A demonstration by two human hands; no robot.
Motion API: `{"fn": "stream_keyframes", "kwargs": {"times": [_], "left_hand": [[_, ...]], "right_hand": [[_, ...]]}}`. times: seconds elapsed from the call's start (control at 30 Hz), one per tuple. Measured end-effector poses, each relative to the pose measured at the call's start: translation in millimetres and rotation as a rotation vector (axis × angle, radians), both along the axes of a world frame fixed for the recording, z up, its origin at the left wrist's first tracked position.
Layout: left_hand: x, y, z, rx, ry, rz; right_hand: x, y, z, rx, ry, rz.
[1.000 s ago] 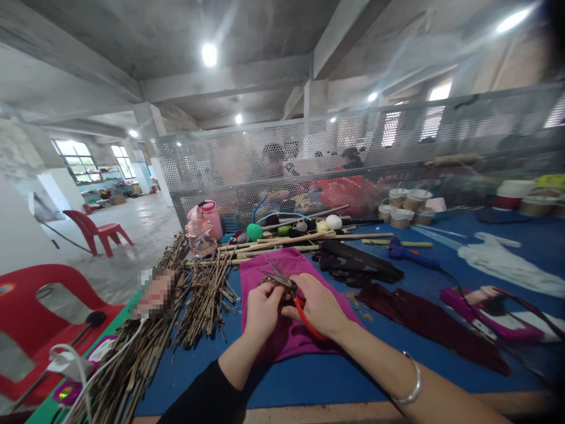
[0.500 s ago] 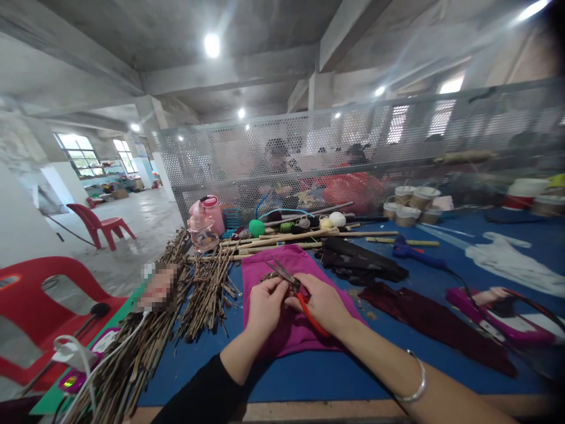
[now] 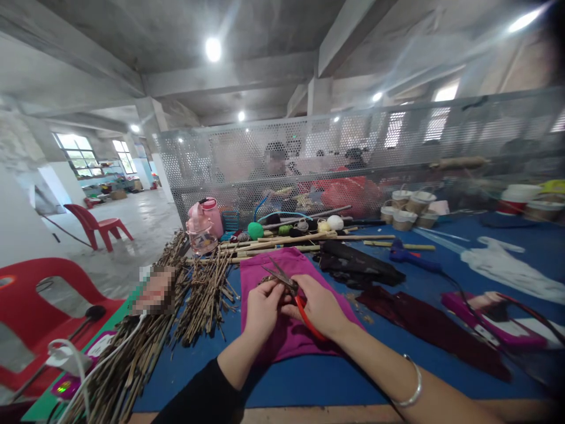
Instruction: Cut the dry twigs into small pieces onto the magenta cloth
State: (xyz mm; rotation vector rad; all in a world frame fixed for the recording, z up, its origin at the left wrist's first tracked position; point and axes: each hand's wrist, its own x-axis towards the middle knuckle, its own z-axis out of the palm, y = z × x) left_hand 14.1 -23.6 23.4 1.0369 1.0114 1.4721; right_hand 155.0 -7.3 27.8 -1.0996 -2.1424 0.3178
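My right hand [image 3: 315,306] is closed round scissors with red handles [image 3: 304,318]. Their dark metal blades [image 3: 280,274] point up and to the left, slightly parted, above the fingers of my left hand [image 3: 262,309]. That hand is closed in a pinch, close beside the scissors. A small brownish, twig-like bit [image 3: 266,278] shows just past its fingertips; most of what it pinches is hidden. Both hands are over a magenta cloth [image 3: 282,347] spread on the blue tabletop [image 3: 309,383].
Bundles of dry twigs [image 3: 205,300] lie at the left, with a power strip [image 3: 66,386] at the edge. Bamboo sticks [image 3: 291,238], yarn balls [image 3: 255,229] and a pink bottle [image 3: 203,229] are behind. Dark red fabric [image 3: 432,330] and a blue glue gun [image 3: 410,256] lie right.
The scissor blades look a little wider apart. Both hands keep nearly the same place and hold, while the whole view has shifted slightly.
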Motion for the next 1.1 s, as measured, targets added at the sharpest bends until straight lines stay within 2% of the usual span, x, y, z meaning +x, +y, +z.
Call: {"fn": "stream_keyframes", "kwargs": {"times": [0.2, 0.3, 0.43, 0.7, 0.83, 0.93, 1.1], "left_hand": [[0, -2, 2.9, 0.006, 0.052, -0.012], [1, -2, 2.3, 0.000, 0.028, -0.030], [2, -1, 0.7, -0.024, 0.006, 0.020], [2, -2, 7.1, -0.077, -0.031, 0.037], [0, 1, 4.2, -0.094, -0.114, 0.034], [-1, 3, -1.0, -0.082, -0.133, 0.041], [0, 1, -2.3, -0.034, -0.041, -0.019]], "right_hand": [[0, 1, -1.2, -0.004, -0.001, 0.019], [1, 3, -3.5, -0.012, 0.020, 0.015], [2, 4, -4.5, -0.011, 0.049, 0.013], [2, 6, -7.3, -0.056, 0.048, 0.041], [1, 4, -4.7, -0.092, 0.035, 0.011], [-1, 0, -0.2, -0.047, 0.000, -0.034], [-3, -3, 3.3, 0.040, -0.028, -0.039]]}}
